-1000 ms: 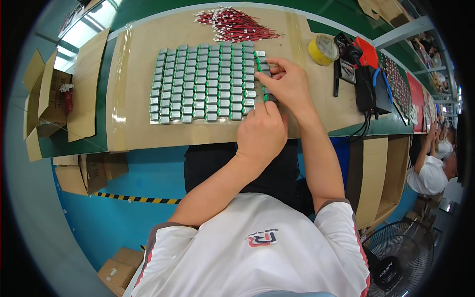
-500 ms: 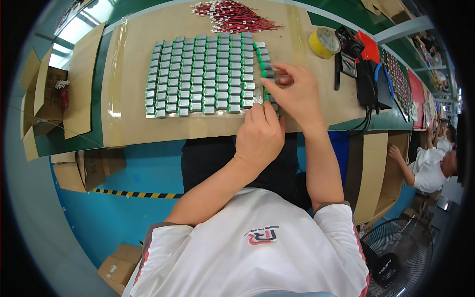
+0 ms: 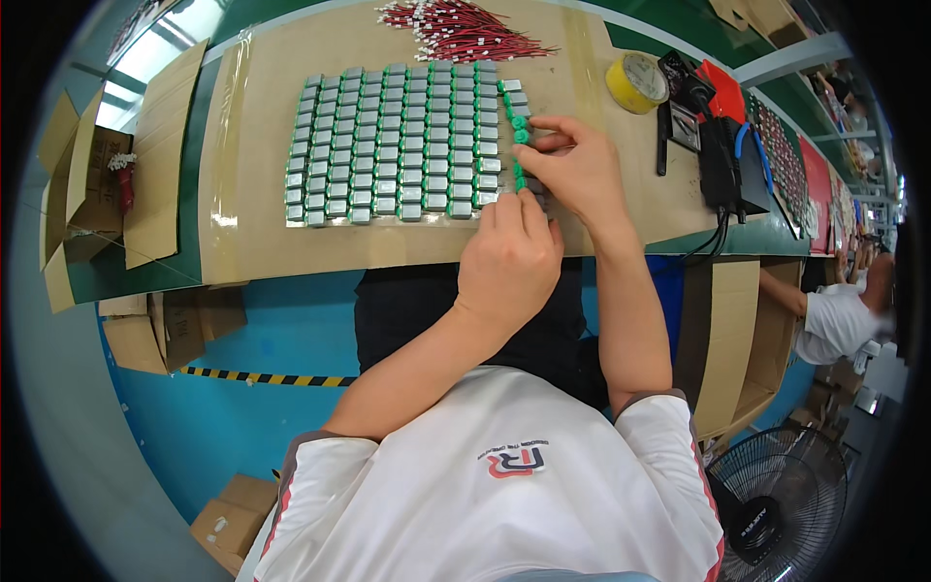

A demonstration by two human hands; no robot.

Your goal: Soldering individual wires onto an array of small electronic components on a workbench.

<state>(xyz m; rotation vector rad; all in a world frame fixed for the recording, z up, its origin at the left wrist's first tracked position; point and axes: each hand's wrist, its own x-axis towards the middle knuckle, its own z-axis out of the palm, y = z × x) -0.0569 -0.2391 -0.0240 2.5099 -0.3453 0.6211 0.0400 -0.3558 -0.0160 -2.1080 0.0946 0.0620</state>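
Small grey blocks with green ends, like battery cells point(image 3: 388, 145), lie in close columns on the cardboard-covered table. Along their right side runs a separate, uneven column of the same blocks point(image 3: 511, 97), some with green ends facing up. My right hand point(image 3: 582, 170) pinches at a green-ended block point(image 3: 521, 137) in this column with thumb and forefinger. Just below, my left hand point(image 3: 512, 254) has its fingers bent together at the column's near end. Its fingertips hide what they press or hold there.
Red wires with white connectors point(image 3: 456, 29) are piled at the far side. Yellow tape point(image 3: 636, 82), a black device with cables point(image 3: 722, 165) and a red item lie to the right. An open carton point(image 3: 97, 184) stands left; a fan point(image 3: 766, 514) is lower right.
My right hand has shifted slightly up along the right column, and more green ends face up beside its fingertips. My left hand has moved slightly upward at the near end.
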